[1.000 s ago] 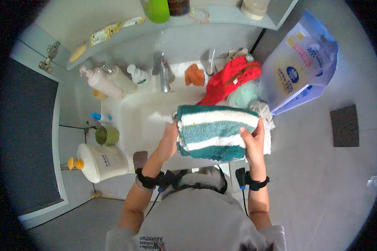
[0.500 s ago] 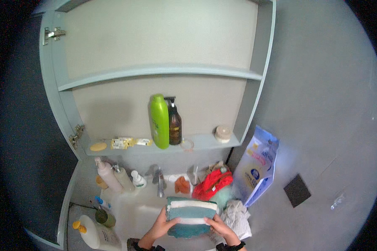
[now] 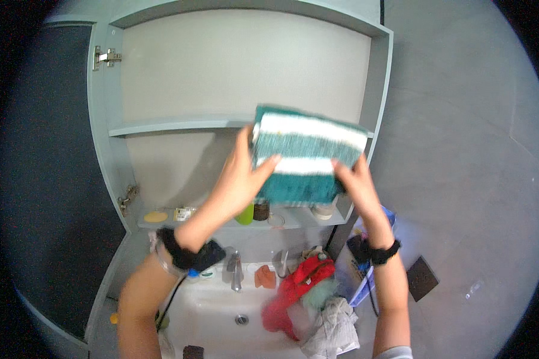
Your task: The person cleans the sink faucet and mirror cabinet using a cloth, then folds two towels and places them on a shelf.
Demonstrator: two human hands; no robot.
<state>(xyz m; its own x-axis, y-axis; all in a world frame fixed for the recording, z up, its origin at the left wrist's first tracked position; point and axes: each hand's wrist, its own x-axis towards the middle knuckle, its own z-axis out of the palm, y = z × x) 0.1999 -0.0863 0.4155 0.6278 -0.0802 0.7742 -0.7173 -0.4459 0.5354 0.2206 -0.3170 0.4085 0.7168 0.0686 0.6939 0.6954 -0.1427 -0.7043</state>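
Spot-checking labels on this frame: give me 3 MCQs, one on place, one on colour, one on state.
1. Where is the folded towel?
A. Lying in the sink
B. Held up in front of the open cabinet
C. On the floor

2. What colours is the towel?
A. Teal with white stripes
B. Plain red
C. Yellow and black

3. How is the towel held?
A. By the left hand alone
B. By nobody, it rests on a shelf
C. Between both hands

Key:
1 B: it is raised before the cabinet shelf, well above the sink.
2 A: teal fabric crossed by white bands; the red cloth lies down by the sink.
3 C: the left hand grips its left edge and the right hand its lower right edge.
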